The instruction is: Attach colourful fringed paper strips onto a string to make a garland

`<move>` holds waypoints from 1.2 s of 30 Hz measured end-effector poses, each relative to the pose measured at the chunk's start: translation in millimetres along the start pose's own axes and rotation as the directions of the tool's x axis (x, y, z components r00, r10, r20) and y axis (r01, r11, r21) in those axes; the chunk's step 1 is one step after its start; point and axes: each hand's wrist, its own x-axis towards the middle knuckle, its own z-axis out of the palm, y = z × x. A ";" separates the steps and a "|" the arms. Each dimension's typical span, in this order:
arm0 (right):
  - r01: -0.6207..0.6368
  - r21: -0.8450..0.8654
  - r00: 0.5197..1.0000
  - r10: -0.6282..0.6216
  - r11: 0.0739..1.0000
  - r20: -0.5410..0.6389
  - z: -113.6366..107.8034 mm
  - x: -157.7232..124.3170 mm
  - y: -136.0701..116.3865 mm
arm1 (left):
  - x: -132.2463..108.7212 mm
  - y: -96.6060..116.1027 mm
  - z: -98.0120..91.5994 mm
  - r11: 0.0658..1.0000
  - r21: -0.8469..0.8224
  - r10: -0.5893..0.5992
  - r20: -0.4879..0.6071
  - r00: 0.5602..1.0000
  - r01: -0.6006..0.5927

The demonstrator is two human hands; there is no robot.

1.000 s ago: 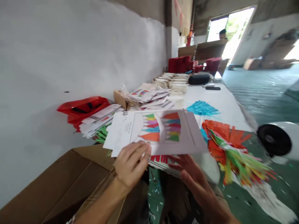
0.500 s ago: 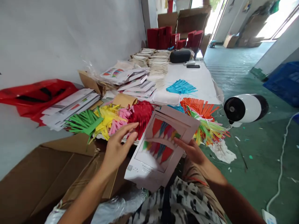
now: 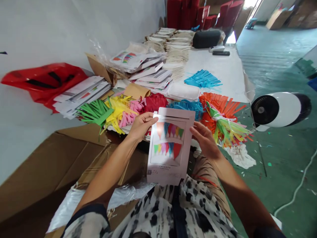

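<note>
Both my hands hold up a pale pink card packet (image 3: 170,172) printed or windowed with rows of coloured pennants. My left hand (image 3: 142,126) pinches its upper left corner, and my right hand (image 3: 204,140) grips its right edge. Just beyond the packet lies a row of cut paper fringes: green (image 3: 94,112), yellow (image 3: 119,115), pink (image 3: 130,114), red (image 3: 154,102) and blue (image 3: 185,105). Orange fringes (image 3: 218,105) and a tied multicoloured bundle (image 3: 226,129) lie to the right.
A cardboard box (image 3: 61,162) lies under my left arm. Behind are a red plastic bag (image 3: 44,82), printed sheets (image 3: 81,94), a white table (image 3: 223,69) with pale stacks (image 3: 173,49) and a black case (image 3: 206,39). A desk fan (image 3: 279,109) sits on the green floor (image 3: 277,175).
The card packet has turned from a tilted position to upright, with both hands now at its upper part. The view has swung downward and shows more of the table and my lap.
</note>
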 end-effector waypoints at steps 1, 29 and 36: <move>0.012 -0.006 1.000 -0.012 1.000 -0.017 -2.3 4.2 -0.6 | -1.2 -3.1 -1.2 1.000 0.007 -0.020 0.004 1.000 0.020; -0.022 -0.101 0.997 0.030 0.995 0.072 -34.7 30.7 20.4 | 14.6 -51.9 0.9 0.988 0.074 -0.152 0.240 0.959 0.138; -0.122 -0.165 0.973 0.151 0.979 0.176 -39.8 33.9 16.8 | 12.5 -59.3 -2.9 0.988 0.107 -0.142 0.360 0.922 0.111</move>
